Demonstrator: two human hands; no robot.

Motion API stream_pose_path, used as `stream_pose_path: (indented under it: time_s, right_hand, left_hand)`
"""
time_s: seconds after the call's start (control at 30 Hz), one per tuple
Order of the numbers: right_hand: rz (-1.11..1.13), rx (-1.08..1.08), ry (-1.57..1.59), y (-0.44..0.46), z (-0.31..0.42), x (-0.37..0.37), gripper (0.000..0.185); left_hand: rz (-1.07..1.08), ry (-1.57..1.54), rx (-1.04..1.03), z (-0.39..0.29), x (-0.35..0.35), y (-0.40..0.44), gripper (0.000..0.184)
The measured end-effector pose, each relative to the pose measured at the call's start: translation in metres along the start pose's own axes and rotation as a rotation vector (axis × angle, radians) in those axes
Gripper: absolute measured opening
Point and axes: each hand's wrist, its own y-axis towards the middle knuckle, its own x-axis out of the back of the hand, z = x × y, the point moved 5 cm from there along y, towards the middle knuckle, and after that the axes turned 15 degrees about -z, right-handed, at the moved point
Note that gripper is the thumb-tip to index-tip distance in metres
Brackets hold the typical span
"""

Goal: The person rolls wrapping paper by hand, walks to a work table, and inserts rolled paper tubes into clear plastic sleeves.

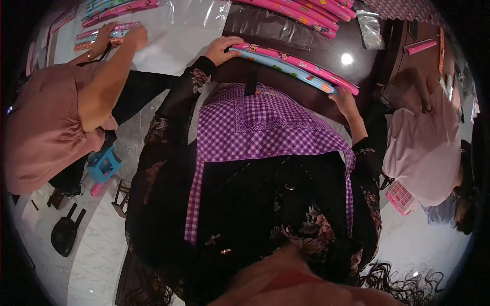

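Note:
Two rolls of patterned wrapping paper, a pink roll (296,62) and a light blue roll (283,68), lie side by side along the dark table's near edge. At their left ends is my left hand (223,50), fingers curled over the ends. My right hand (347,104) grips the right ends, with its thumb at the blue roll's tip. A clear plastic sleeve (273,31) lies flat on the table just beyond the rolls.
More pink rolls (306,15) are stacked at the back of the table. A clear plastic packet (370,29) lies at the right. On the left, a co-worker's hands (133,38) touch several rolls. Another person (423,137) is at the right. A blue stool (103,164) stands on the floor.

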Motion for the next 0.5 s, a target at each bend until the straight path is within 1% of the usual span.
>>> stream_pose_path:
  time_s: [0.03, 0.07, 0.1, 0.17, 0.23, 0.33, 0.4, 0.47, 0.5]
  right_hand:
    - [-0.189, 0.149, -0.08, -0.003, 0.004, 0.006, 0.042]
    - [-0.294, 0.234, -0.129, -0.007, 0.014, 0.012, 0.04]
    - [-0.293, 0.235, -0.129, -0.007, 0.012, 0.01, 0.04]
    - [-0.401, 0.317, -0.175, -0.008, 0.016, 0.011, 0.041]
    - [-0.44, 0.332, -0.177, -0.009, 0.018, 0.01, 0.041]
    - [-0.501, 0.343, -0.199, -0.011, 0.019, 0.007, 0.042]
    - [-0.525, 0.339, -0.218, -0.011, 0.021, 0.007, 0.043]
    - [-0.601, 0.344, -0.205, -0.011, 0.025, 0.012, 0.044]
    - [-0.602, 0.342, -0.206, -0.01, 0.026, 0.012, 0.044]
  left_hand:
    - [0.001, -0.002, 0.001, 0.002, 0.0, -0.001, 0.045]
    - [0.041, -0.024, 0.012, 0.005, -0.001, -0.002, 0.046]
    - [0.081, -0.045, 0.022, 0.007, -0.002, -0.004, 0.047]
    - [0.081, -0.018, 0.029, 0.007, -0.002, -0.006, 0.047]
    - [0.083, 0.007, 0.031, 0.005, -0.002, -0.005, 0.047]
    - [0.105, -0.036, 0.061, 0.002, -0.001, -0.005, 0.047]
    - [0.0, -0.035, 0.018, -0.002, 0.003, -0.003, 0.046]
    - [0.001, -0.023, 0.003, -0.003, 0.004, -0.002, 0.046]
    - [0.0, -0.008, -0.011, -0.003, 0.004, -0.002, 0.046]
